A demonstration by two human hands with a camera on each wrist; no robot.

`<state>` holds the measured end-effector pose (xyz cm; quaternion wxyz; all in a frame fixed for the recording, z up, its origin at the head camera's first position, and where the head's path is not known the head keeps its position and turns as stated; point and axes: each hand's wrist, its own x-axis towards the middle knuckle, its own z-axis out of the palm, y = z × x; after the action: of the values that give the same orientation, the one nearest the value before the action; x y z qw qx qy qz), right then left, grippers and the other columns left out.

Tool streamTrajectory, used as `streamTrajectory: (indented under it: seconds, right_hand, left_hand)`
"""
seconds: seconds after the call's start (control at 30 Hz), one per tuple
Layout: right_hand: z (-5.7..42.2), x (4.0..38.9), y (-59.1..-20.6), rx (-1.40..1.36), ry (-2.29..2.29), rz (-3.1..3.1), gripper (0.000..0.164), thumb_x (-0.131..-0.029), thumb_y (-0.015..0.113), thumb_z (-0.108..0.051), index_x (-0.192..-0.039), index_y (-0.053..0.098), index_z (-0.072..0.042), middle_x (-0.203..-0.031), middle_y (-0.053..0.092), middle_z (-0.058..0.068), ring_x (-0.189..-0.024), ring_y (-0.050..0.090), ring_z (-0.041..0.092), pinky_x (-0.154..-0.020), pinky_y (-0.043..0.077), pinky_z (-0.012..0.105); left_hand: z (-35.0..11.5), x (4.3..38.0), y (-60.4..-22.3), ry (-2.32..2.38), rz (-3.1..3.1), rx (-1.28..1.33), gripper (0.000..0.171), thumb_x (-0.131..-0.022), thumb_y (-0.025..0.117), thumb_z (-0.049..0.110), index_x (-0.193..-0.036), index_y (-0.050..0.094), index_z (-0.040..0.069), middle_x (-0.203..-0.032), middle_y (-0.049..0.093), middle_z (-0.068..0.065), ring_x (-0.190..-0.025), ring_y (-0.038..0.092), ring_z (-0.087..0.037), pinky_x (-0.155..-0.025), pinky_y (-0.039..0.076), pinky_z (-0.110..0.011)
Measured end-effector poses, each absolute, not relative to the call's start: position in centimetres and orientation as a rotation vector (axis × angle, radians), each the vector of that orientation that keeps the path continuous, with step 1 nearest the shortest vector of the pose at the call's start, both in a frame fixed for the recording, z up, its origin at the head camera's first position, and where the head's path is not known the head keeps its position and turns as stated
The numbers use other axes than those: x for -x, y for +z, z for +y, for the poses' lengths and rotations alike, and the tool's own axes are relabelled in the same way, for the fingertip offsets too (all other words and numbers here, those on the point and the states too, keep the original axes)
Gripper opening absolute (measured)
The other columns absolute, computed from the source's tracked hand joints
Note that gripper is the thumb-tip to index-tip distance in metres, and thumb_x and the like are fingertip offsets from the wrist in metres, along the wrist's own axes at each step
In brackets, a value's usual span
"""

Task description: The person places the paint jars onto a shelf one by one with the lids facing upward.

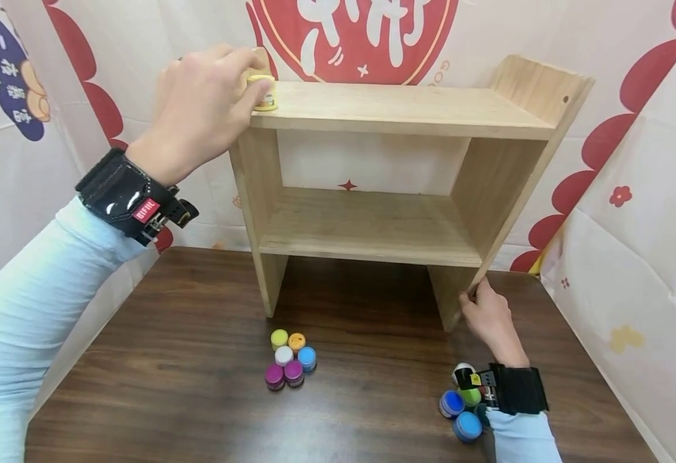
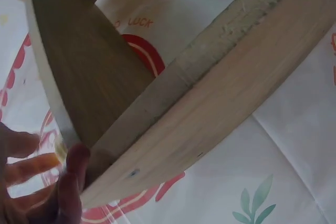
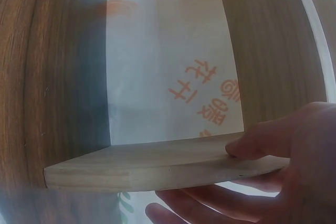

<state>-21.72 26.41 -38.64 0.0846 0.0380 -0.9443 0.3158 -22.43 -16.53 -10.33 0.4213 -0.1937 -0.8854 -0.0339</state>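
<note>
A light wooden shelf unit point(image 1: 372, 225) with two boards stands on the dark table. At the left end of its top board, my left hand point(image 1: 201, 103) holds a small yellow jar point(image 1: 265, 99) between thumb and fingers. In the left wrist view the fingers point(image 2: 39, 182) reach round the board's corner, and the jar is mostly hidden. Low on the other side, my right hand point(image 1: 491, 318) grips the front edge of the right side panel point(image 1: 450, 302). The right wrist view shows the thumb point(image 3: 257, 142) on one face of that panel and the other fingers beyond it.
Several small lidded jars, among them a purple one point(image 1: 294, 372), cluster on the table point(image 1: 170, 386) before the shelf unit. More jars, including a blue one point(image 1: 467, 426), sit beside my right wrist and are partly covered by it. Printed white cloth point(image 1: 650, 244) hangs behind and beside the table.
</note>
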Motion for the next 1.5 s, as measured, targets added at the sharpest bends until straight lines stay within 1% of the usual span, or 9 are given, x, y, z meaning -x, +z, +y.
streamTrajectory:
  seconds: [0.17, 0.33, 0.43, 0.6, 0.7, 0.83, 1.0, 1.23, 1.5]
  right_hand:
    - [26.4, 21.7, -38.7, -0.104, 0.918, -2.821, 0.049, -0.101, 0.041, -0.02, -0.136, 0.031, 0.012, -0.117, 0.051, 0.037, -0.094, 0.058, 0.041, -0.059, 0.046, 0.037]
    - [26.5, 21.5, -38.7, -0.102, 0.935, -2.84, 0.052, -0.101, 0.04, -0.021, -0.138, 0.027, 0.013, -0.12, 0.048, 0.038, -0.096, 0.058, 0.043, -0.06, 0.047, 0.038]
    - [26.6, 21.6, -38.7, -0.101, 0.93, -2.841, 0.051, -0.101, 0.04, -0.02, -0.138, 0.027, 0.012, -0.121, 0.048, 0.038, -0.097, 0.057, 0.043, -0.063, 0.047, 0.041]
    - [26.6, 21.7, -38.6, -0.105, 0.94, -2.832, 0.052, -0.101, 0.04, -0.02, -0.14, 0.026, 0.011, -0.122, 0.047, 0.037, -0.098, 0.057, 0.043, -0.064, 0.048, 0.042]
    - [26.5, 21.7, -38.7, -0.107, 0.947, -2.827, 0.051, -0.101, 0.04, -0.02, -0.14, 0.026, 0.011, -0.122, 0.048, 0.037, -0.096, 0.058, 0.042, -0.061, 0.047, 0.039]
    - [26.1, 21.7, -38.8, -0.119, 0.952, -2.821, 0.049, -0.101, 0.04, -0.018, -0.139, 0.028, 0.011, -0.12, 0.049, 0.037, -0.095, 0.058, 0.041, -0.06, 0.046, 0.037]
    - [25.8, 21.8, -38.7, -0.12, 0.968, -2.829, 0.05, -0.101, 0.04, -0.019, -0.139, 0.027, 0.01, -0.121, 0.049, 0.036, -0.096, 0.058, 0.041, -0.06, 0.045, 0.037]
    - [25.8, 22.0, -38.5, -0.118, 0.953, -2.827, 0.05, -0.101, 0.04, -0.02, -0.139, 0.028, 0.01, -0.12, 0.05, 0.036, -0.095, 0.058, 0.041, -0.059, 0.045, 0.037]
    - [26.1, 21.7, -38.5, -0.125, 0.944, -2.806, 0.047, -0.101, 0.039, -0.018, -0.138, 0.029, 0.009, -0.12, 0.05, 0.036, -0.096, 0.058, 0.042, -0.062, 0.048, 0.041]
  left_hand:
    - [-17.5, 21.6, -12.0, -0.243, -1.983, 0.507, 0.037, -0.096, 0.048, 0.032, -0.118, 0.064, 0.007, -0.109, 0.063, -0.006, -0.066, 0.052, -0.019, -0.055, 0.031, -0.03]
    - [-17.7, 20.8, -16.1, -0.444, -1.672, 0.512, 0.028, -0.089, 0.054, 0.024, -0.102, 0.068, 0.004, -0.1, 0.064, -0.001, -0.052, 0.056, -0.015, -0.048, 0.038, -0.031]
    - [-17.3, 20.5, -20.2, -0.55, -1.659, 0.56, 0.026, -0.087, 0.054, 0.022, -0.098, 0.068, 0.002, -0.092, 0.066, -0.001, -0.051, 0.054, -0.013, -0.047, 0.041, -0.031]
    - [-16.6, 20.5, -29.8, -0.568, -1.961, 0.785, 0.019, -0.087, 0.057, 0.015, -0.099, 0.065, 0.002, -0.085, 0.066, -0.003, -0.053, 0.051, -0.007, -0.043, 0.039, -0.022]
    - [-16.4, 20.5, -34.9, -0.532, -2.261, 0.89, 0.017, -0.086, 0.063, 0.018, -0.1, 0.066, 0.009, -0.086, 0.066, 0.003, -0.058, 0.051, -0.004, -0.044, 0.038, -0.019]
    - [-17.3, 19.9, -39.1, -0.434, -2.664, 0.912, 0.016, -0.084, 0.069, 0.029, -0.097, 0.069, 0.02, -0.086, 0.064, 0.01, -0.067, 0.056, -0.004, -0.052, 0.043, -0.022]
    - [-19.4, 19.1, -41.8, -0.504, -2.871, 0.914, 0.021, -0.084, 0.071, 0.03, -0.102, 0.072, 0.019, -0.093, 0.066, 0.006, -0.077, 0.06, -0.01, -0.064, 0.046, -0.03]
    - [-19.9, 19.7, -43.4, -0.601, -2.923, 0.877, 0.02, -0.087, 0.068, 0.03, -0.105, 0.073, 0.024, -0.087, 0.064, 0.013, -0.043, 0.049, 0.005, -0.048, 0.043, -0.023]
    - [-19.0, 20.6, -43.9, -0.498, -2.882, 0.755, 0.028, -0.086, 0.067, 0.04, -0.107, 0.069, 0.021, -0.091, 0.066, 0.012, -0.068, 0.057, -0.004, -0.05, 0.042, -0.024]
